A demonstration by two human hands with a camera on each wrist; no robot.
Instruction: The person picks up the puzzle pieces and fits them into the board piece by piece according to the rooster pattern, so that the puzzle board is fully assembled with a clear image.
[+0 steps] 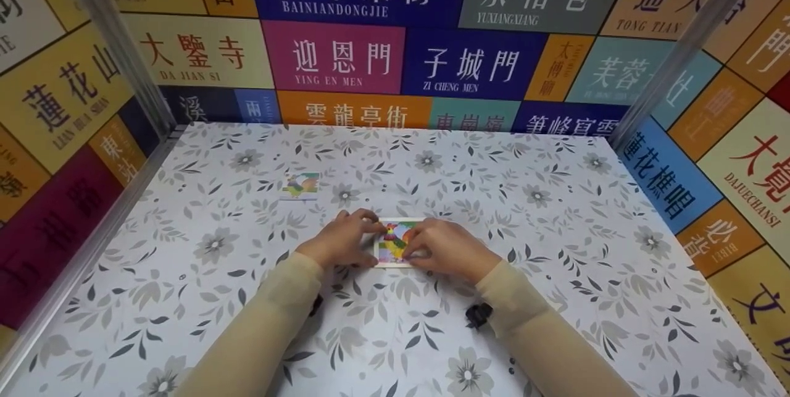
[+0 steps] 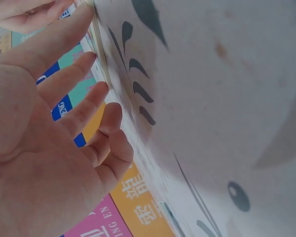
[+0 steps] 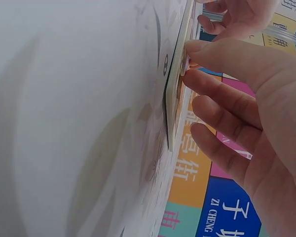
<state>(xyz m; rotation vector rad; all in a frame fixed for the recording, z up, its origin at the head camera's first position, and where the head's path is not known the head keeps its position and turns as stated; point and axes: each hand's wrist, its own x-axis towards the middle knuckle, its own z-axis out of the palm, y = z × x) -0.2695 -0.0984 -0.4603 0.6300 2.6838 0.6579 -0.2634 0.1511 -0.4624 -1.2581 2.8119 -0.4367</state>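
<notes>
A small picture puzzle board [image 1: 395,238] with a pale border and a colourful rooster picture lies flat on the table in the head view. My left hand [image 1: 347,239] is at its left side, thumb and fingertips touching the edge; the left wrist view shows these fingers fairly straight. From the right, my right hand [image 1: 445,247] reaches over the picture, and its thumb and forefinger pinch what seems to be a puzzle piece, mostly hidden by the fingers. In the right wrist view the board's thick edge [image 3: 171,106] shows beside the fingertips.
A matching rooster picture card [image 1: 300,186] lies farther back on the left. Grey leaves and flowers pattern the white tabletop [image 1: 247,323]. Colourful panels with lettering [image 1: 333,54] stand behind and at both sides, with clear corner posts [image 1: 685,45].
</notes>
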